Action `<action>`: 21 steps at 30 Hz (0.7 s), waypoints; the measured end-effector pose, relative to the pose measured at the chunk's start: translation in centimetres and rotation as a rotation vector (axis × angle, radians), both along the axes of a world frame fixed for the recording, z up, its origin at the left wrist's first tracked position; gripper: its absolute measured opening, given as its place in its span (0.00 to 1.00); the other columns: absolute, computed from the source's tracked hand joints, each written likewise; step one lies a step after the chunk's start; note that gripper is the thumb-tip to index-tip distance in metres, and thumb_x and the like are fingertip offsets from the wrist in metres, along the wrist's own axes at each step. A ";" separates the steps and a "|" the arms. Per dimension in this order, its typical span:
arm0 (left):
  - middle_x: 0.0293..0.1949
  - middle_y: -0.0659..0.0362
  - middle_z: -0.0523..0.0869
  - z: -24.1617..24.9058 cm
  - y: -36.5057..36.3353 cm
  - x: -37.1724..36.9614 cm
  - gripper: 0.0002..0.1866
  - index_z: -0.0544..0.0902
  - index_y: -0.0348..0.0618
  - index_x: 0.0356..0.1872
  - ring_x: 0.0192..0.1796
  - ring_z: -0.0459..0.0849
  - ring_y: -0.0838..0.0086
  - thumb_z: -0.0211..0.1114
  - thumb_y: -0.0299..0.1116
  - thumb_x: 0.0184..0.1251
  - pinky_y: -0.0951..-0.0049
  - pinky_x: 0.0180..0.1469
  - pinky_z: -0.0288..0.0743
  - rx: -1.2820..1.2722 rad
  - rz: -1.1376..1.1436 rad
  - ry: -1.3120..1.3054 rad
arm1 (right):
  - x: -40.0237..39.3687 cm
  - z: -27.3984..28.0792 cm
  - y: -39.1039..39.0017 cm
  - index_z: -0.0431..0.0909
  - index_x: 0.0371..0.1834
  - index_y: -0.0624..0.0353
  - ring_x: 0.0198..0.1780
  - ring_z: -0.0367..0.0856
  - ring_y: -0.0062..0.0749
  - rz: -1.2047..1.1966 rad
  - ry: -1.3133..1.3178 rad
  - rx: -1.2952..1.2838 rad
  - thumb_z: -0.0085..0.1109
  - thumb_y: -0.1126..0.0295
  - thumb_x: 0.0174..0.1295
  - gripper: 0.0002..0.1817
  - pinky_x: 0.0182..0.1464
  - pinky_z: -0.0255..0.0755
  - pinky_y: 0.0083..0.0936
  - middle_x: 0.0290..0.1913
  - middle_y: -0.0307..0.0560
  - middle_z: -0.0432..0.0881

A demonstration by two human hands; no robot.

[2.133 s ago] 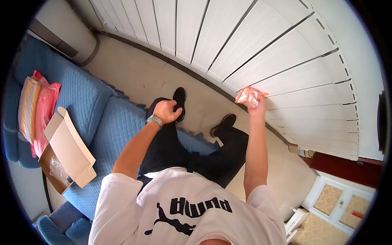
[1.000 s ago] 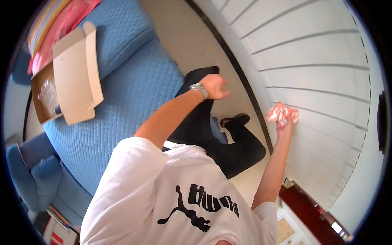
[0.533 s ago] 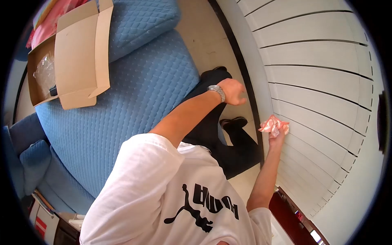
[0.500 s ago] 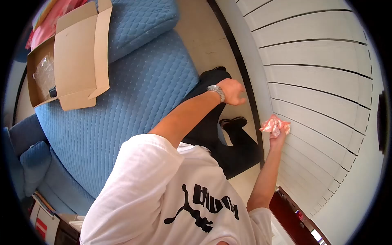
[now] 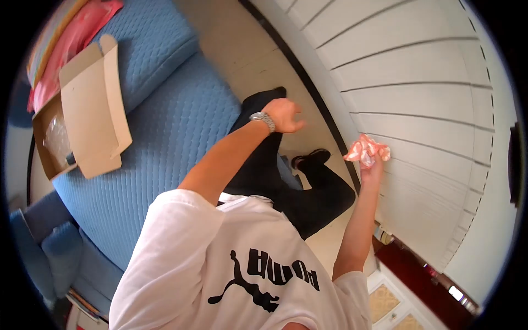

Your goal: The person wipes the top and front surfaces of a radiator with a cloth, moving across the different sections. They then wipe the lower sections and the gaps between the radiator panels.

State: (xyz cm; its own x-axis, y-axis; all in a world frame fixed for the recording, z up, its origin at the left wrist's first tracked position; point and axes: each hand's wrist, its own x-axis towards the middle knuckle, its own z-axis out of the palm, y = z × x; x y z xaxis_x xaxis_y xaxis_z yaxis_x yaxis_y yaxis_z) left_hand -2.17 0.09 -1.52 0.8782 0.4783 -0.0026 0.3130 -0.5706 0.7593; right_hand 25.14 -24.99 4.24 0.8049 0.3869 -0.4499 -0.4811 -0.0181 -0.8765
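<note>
My right hand (image 5: 372, 169) is closed around a crumpled pink-and-white plastic bag (image 5: 365, 149), which bunches up above the fingers. It is held in front of a white panelled surface (image 5: 418, 118) with dark grooves. My left hand (image 5: 284, 115), with a metal watch (image 5: 263, 120) on its wrist, hangs over my black-trousered legs and the floor. Its fingers are loosely bent and apart, and nothing shows in them.
A bed with blue quilted covering (image 5: 143, 148) lies on the left. On it sits an open cardboard box (image 5: 91, 110) with clear plastic (image 5: 56, 137) inside, beside pink bedding (image 5: 66, 60). A pale floor strip (image 5: 242, 55) separates bed and panels. Dark red furniture (image 5: 407, 272) stands lower right.
The view has shifted, so the bed and box sit lower and further left. My right hand still grips the bag, slightly higher in view. My left hand appears further left.
</note>
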 end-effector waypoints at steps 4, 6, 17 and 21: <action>0.23 0.44 0.81 0.2 0.3 0.1 0.19 0.81 0.39 0.26 0.32 0.80 0.46 0.64 0.48 0.52 0.51 0.36 0.74 0.050 0.019 -0.032 | 0.9 -2.2 -1.7 0.71 0.57 0.56 0.52 0.81 0.36 -0.008 0.022 0.067 0.55 0.73 0.65 0.17 0.50 0.80 0.34 0.52 0.44 0.79; 0.21 0.45 0.80 0.7 0.2 0.1 0.19 0.79 0.38 0.24 0.31 0.80 0.46 0.64 0.48 0.52 0.51 0.36 0.73 0.052 0.029 -0.055 | 1.2 -2.8 -2.5 0.72 0.57 0.56 0.52 0.81 0.35 -0.074 0.024 0.100 0.55 0.74 0.64 0.17 0.51 0.79 0.34 0.52 0.44 0.79; 0.19 0.50 0.80 0.5 0.2 0.5 0.19 0.78 0.39 0.21 0.28 0.81 0.51 0.67 0.47 0.54 0.55 0.31 0.74 0.137 0.024 0.069 | -0.6 5.0 -3.2 0.79 0.45 0.64 0.38 0.77 0.20 -0.257 -0.493 -0.203 0.61 0.70 0.62 0.11 0.41 0.72 0.21 0.39 0.40 0.82; 0.17 0.50 0.79 0.6 0.1 0.7 0.20 0.75 0.39 0.18 0.26 0.80 0.51 0.67 0.46 0.54 0.56 0.29 0.73 0.154 0.011 0.045 | -1.3 11.8 -2.8 0.78 0.44 0.66 0.35 0.75 0.16 -0.274 -0.744 -0.218 0.61 0.71 0.64 0.10 0.40 0.71 0.20 0.37 0.38 0.82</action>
